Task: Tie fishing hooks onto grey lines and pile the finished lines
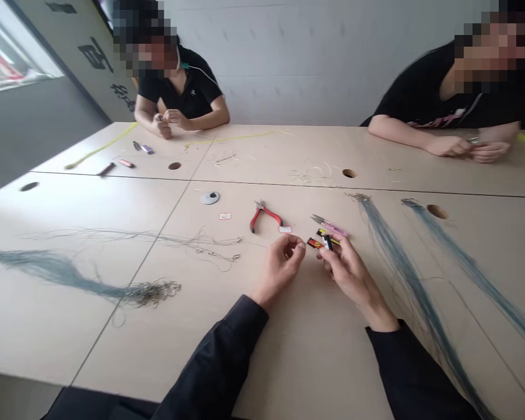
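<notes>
Head view: near centre of the table, right hand grips a small black tool; left hand pinches shut beside it, contents unseen. A loosened pinch could drop anything fine among stray wires.

1. I see red handles on the pliers.
2. The thread snips are pink.
3. I read the lighter as black, red and yellow.
4. The line bundles are blue-grey.
5. The table is pale beige.
</notes>
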A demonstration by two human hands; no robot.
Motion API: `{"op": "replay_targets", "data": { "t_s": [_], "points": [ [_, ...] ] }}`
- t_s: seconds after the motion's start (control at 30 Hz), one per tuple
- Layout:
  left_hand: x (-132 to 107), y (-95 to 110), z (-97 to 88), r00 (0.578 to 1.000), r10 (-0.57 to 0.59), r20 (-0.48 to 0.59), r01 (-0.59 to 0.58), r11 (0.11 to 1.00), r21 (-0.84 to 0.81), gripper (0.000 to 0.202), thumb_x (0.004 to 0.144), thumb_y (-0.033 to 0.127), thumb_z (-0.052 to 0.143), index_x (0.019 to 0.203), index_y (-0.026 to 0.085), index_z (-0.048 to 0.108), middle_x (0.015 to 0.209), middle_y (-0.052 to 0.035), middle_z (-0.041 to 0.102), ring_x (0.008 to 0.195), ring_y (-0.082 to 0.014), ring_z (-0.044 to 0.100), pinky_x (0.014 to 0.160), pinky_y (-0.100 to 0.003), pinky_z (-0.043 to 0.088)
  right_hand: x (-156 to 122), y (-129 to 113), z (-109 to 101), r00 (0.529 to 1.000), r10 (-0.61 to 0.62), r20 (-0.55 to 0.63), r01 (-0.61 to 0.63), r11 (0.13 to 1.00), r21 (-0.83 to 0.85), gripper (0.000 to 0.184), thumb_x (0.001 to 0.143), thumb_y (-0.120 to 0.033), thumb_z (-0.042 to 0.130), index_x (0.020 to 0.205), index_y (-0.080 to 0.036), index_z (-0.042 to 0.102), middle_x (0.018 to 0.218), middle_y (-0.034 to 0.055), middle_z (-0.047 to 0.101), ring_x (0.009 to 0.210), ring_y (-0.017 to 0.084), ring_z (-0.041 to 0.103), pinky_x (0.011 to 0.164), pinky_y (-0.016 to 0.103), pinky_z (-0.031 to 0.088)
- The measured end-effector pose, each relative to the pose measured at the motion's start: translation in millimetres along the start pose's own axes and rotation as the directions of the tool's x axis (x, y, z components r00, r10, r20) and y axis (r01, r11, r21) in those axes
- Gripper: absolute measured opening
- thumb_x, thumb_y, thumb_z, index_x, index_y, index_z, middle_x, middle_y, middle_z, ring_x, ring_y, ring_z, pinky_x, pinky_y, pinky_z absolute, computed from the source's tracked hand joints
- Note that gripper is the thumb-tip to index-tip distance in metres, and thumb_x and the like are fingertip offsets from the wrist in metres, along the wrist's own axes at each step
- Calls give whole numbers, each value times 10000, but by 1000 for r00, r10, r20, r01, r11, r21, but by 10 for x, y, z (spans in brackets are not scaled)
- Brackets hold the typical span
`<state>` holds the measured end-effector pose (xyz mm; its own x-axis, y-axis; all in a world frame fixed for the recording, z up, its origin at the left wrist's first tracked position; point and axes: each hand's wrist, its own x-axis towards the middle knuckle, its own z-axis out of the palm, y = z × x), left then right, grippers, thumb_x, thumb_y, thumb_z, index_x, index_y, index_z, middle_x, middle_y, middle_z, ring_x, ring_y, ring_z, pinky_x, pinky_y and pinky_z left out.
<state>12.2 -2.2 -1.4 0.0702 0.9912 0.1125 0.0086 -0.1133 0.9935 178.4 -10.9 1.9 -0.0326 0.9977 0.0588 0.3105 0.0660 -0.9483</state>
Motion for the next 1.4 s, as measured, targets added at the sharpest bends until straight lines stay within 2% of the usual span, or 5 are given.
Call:
{"op": "replay_targets", "data": {
  "t_s": [0.23,0.57,0.8,1.13,1.4],
  "points": [
    [-37,63,16,973,200,-117,-176,967,186,150,921,240,553,787,176,575,783,3,508,643,-102,422,602,-247,366,-20,13,62,1000,-19,17,21,994,-111,578,902,-462,602,1417,-207,534,1207,130,674,998,243,684,794,357,598],
    [-16,-46,43,991,117,-60,-103,974,202,158,945,294,511,831,186,535,766,10,506,638,-109,418,602,-256,350,81,138,37,915,-377,-141,223,767,-602,414,925,-421,504,1164,-162,720,1075,159,610,1063,305,599,951,483,506],
    [-21,-32,34,992,125,-1,-122,976,183,185,938,330,526,837,183,571,816,-13,561,661,-112,463,602,-246,384,100,294,17,933,-331,-143,148,713,-686,370,915,-470,501,1020,-177,701,1019,160,574,1036,324,538,917,495,463],
    [-16,-31,33,1000,-10,20,10,1000,-3,218,944,372,532,863,172,564,773,-5,593,623,-94,475,560,-215,383,38,44,50,938,-218,-269,108,923,-370,347,914,-451,504,1122,-179,562,1110,173,657,949,280,625,817,438,503],
    [45,-34,8,999,-53,8,54,982,-179,301,909,461,613,898,161,594,787,-14,618,599,-87,504,574,-215,424,-65,-162,165,998,63,13,-64,990,124,188,956,-419,448,1017,-244,477,705,-19,534,562,153,472,497,270,404]
  ]
}}
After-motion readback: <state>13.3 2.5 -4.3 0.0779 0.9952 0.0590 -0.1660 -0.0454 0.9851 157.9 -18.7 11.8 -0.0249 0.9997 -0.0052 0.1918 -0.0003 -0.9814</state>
